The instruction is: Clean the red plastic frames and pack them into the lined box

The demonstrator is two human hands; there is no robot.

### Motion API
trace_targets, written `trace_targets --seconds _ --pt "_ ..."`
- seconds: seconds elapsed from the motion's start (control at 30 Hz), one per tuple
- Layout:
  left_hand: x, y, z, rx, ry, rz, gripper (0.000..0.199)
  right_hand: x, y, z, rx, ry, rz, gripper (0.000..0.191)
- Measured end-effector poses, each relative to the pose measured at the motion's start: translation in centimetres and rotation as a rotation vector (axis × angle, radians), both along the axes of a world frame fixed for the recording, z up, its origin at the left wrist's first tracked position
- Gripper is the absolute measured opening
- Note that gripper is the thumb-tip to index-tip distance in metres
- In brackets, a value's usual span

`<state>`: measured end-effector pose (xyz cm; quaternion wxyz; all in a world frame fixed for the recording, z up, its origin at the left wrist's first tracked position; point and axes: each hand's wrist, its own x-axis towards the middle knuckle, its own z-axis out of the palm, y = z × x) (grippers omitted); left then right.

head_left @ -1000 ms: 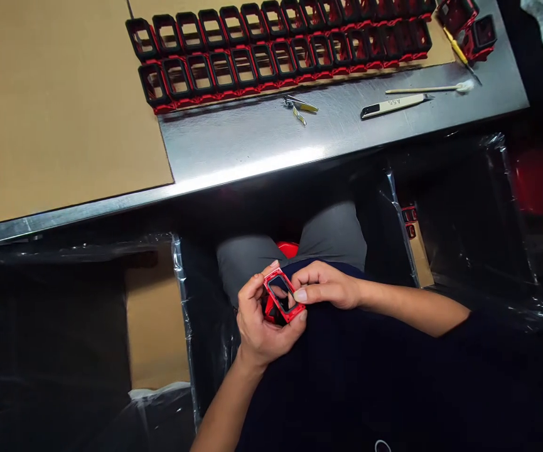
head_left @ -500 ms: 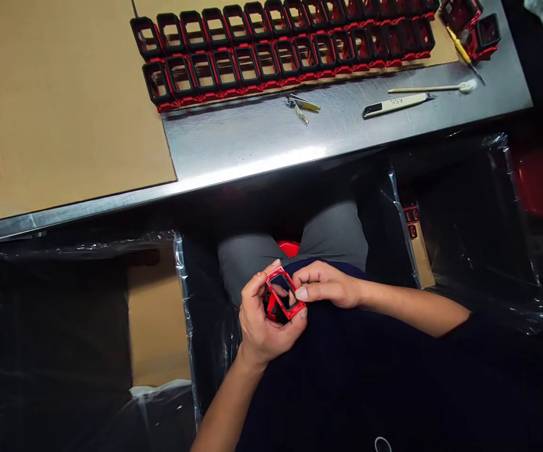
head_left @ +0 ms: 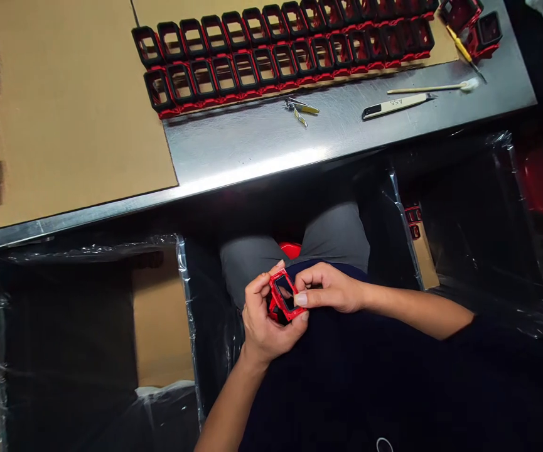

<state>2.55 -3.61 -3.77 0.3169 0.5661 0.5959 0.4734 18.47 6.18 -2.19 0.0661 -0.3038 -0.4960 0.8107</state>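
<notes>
My left hand (head_left: 266,323) is wrapped around a red-and-black plastic frame (head_left: 280,274) in front of my lap. It is a small rectangular housing with a dark-edged window, tilted and facing up toward me. The thumb lies along its lower end, while the fingers support the far upper side. From the right, my right hand (head_left: 330,289) is closed on the frame's right edge, thumb on top and index finger bent beside it. Whether the right fingertips also hold something small is hidden.
On the metal table (head_left: 233,147), two rows of red-and-black housings (head_left: 205,78) stand on cardboard (head_left: 73,107). Nearer lie nail clippers (head_left: 302,108), a utility knife (head_left: 396,107), a white-tipped stick (head_left: 426,89) and a yellow-handled tool (head_left: 459,44). Plastic-lined bins (head_left: 184,276) flank my legs.
Both hands stay on the frame, with only a slight shift of the fingers and the frame's tilt. The whole view has moved a little.
</notes>
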Motion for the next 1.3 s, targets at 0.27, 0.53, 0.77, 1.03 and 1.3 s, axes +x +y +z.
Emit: trace_targets --seconds 0.27,0.53,0.77,1.03,1.3 --pt "-0.1 0.0 -0.5 -0.035 -0.082 -0.045 0.068 0.1 0.0 1.2 0.129 -0.103 -0.029 0.038" --pt "-0.1 0.0 -1.2 -0.024 -0.108 -0.066 0.085 0.3 0.1 1.0 0.153 -0.085 -0.051 0.031" --pt "-0.3 0.2 -0.9 0.077 0.049 -0.036 0.087 0.7 1.0 0.3 0.064 -0.036 0.041 0.033" --pt "-0.7 0.5 -0.2 0.120 0.168 -0.073 0.091 0.9 0.9 -1.1 -0.167 0.068 0.080 0.032" --pt "-0.9 0.3 -0.3 0.116 0.153 -0.063 0.087 0.8 0.8 -1.1 -0.186 0.073 0.082 0.033"
